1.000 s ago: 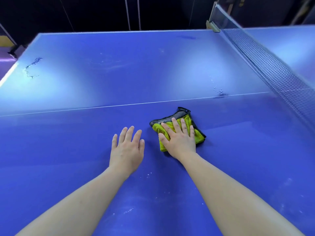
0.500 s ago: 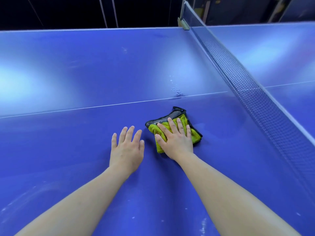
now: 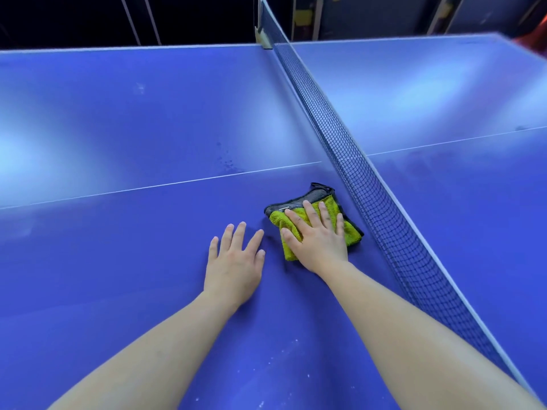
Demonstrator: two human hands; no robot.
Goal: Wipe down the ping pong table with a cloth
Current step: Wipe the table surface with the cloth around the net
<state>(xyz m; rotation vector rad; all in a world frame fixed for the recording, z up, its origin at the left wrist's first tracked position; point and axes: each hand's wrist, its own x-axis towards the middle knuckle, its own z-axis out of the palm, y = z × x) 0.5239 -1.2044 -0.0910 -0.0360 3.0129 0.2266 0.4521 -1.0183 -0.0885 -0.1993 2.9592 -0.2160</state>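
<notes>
Two hands lie flat on the blue surface (image 3: 118, 261) — the right hand (image 3: 318, 241) presses the folded cloth (image 3: 349, 229), fingers straight, just beside the net (image 3: 370, 187). The left hand (image 3: 233, 261) rests bare, fingers relaxed.

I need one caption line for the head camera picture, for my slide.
Right hand presses a folded yellow-green cloth on the blue table beside the net; left hand rests flat.
</notes>
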